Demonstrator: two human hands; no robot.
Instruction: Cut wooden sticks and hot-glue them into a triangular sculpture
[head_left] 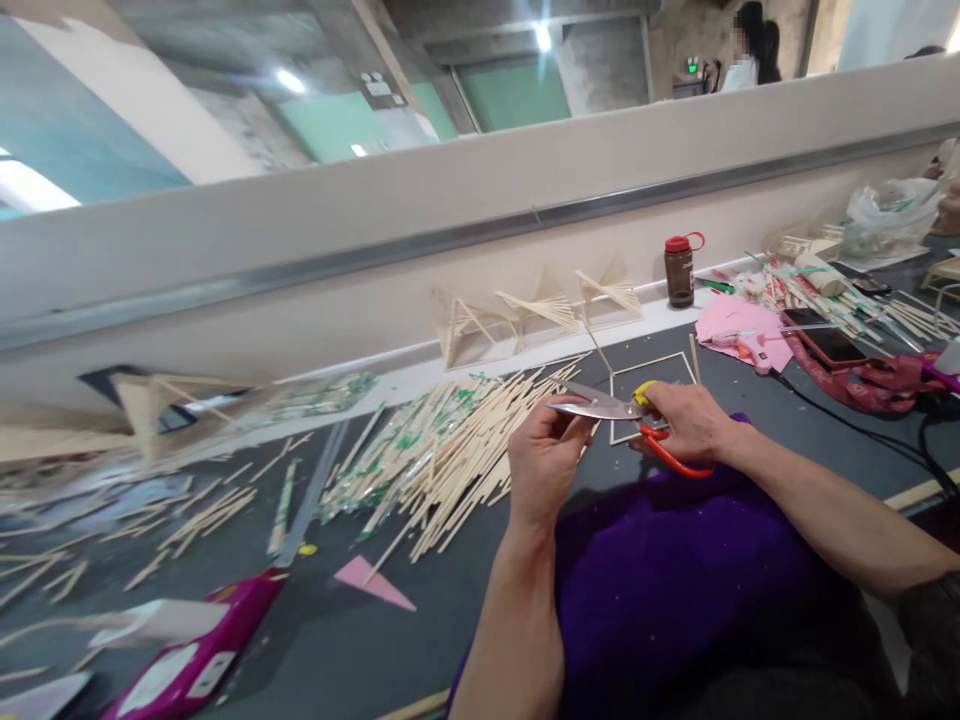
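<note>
My right hand (686, 420) grips a pair of scissors (600, 408) with red handles and a yellow piece near the pivot. Their metal blades stand slightly apart and point left. At the blade tips, my left hand (544, 455) is closed with thumb and fingers pinched; what they hold is hidden. Just beyond the hands, a frame of thin wooden sticks (649, 363) lies on the dark table, partly covered by my right hand. To the left spreads a pile of loose wooden sticks (469, 460).
Several stick models (536, 308) stand against the wall. A brown bottle (680, 275) with a red lid is to their right, near a glue gun (750, 345) on pink paper and a phone (825, 338). A pink triangle (375, 583) and magenta box (202, 650) lie left.
</note>
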